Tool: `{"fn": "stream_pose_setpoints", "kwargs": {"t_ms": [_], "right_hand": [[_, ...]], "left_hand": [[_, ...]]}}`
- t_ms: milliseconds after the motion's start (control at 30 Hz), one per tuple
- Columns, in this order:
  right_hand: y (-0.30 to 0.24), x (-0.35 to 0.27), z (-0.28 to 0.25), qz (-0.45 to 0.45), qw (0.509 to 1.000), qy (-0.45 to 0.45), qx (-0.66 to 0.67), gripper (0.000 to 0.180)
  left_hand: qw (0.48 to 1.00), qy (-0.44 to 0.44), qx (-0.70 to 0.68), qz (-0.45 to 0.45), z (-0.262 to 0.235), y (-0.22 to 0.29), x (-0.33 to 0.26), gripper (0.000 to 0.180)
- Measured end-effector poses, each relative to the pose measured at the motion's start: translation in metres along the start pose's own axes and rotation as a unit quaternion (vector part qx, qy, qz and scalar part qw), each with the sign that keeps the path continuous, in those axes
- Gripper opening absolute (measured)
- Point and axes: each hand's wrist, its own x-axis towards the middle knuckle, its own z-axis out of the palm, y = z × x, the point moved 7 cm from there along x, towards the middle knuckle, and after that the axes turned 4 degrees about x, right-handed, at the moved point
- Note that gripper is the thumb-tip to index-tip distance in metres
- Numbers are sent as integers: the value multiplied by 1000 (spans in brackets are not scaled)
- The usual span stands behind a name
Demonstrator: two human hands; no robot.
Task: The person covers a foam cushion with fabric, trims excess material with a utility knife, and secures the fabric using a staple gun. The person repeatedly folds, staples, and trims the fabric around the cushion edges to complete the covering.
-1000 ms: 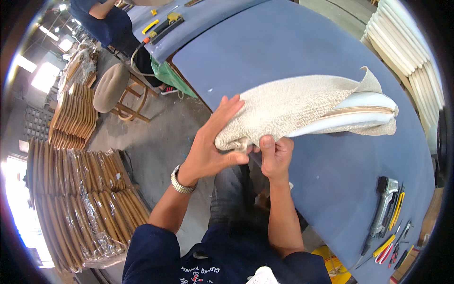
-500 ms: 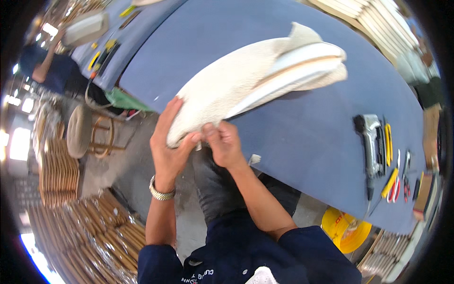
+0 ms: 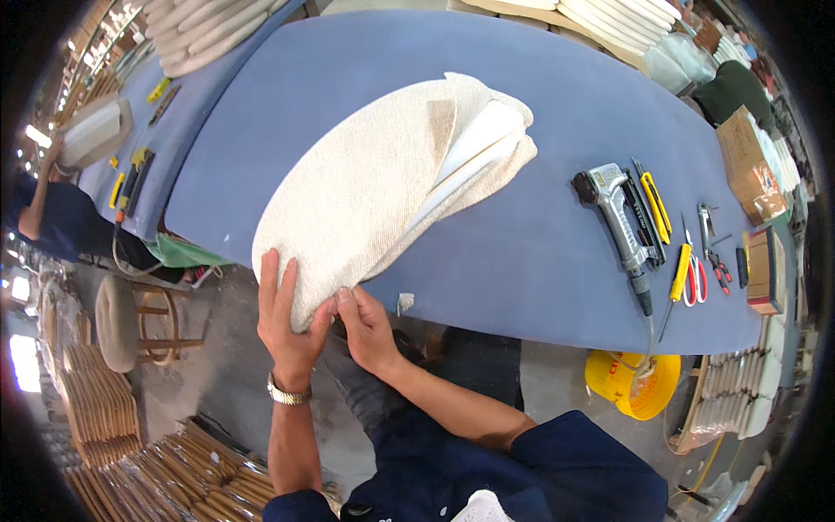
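Beneath the left hand (image 3: 291, 339), matt upholstery fabric (image 3: 339, 191) (rough-woven); rightward of the right hand (image 3: 369, 335), a pneumatic stapler (image 3: 617, 216), apparently glossy metal.

Workshop floor, wide fisheye view. Main counter (image 3: 496, 291) has a blue-grey top, bowed by the lens; second counter (image 3: 196, 113) in a similar colour butts up along its left. Green cloth (image 3: 187, 252) hangs at the near end of that join. Round-seated stool (image 3: 116, 324), wooden legs, stands left on bare grey floor (image 3: 204, 370). Curved wooden panels (image 3: 100, 391) stacked behind it, plastic-wrapped stack (image 3: 187, 474) lower left. Yellow bucket (image 3: 639, 391) under the right side. Cardboard box (image 3: 750, 165) far right, pale stacked pieces (image 3: 622, 22) up top. Light: blown-out window (image 3: 24, 363) at left, bright lamp (image 3: 38, 136) above it. Walls too blurred to read.
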Motion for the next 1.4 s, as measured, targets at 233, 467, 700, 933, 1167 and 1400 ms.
{"fn": "stream_pose_setpoints", "kwargs": {"t_ms": [233,467,700,933,1167,1400], "right_hand": [[-208,-12,-131,-180,797,94,-569,26],[-298,-9,-290,-88,486,174,-852,53],[-311,-18,-201,-45,861,213,-460,41],[-185,-50,-40,11,909,67,-410,34],[-144,-14,29,-53,902,-82,-420,32],[-137,-10,30,-17,916,-35,-400,30]], "left_hand": [[998,36,4,-59,-22,-9,15,63],[994,70,-34,-78,-25,-15,31,58],[994,40,-49,-88,-27,-14,39,59],[995,36,-45,-82,-35,-23,43,56],[995,42,-67,-65,-30,-26,42,57],[994,43,-80,-64,-29,-31,43,57]]}}
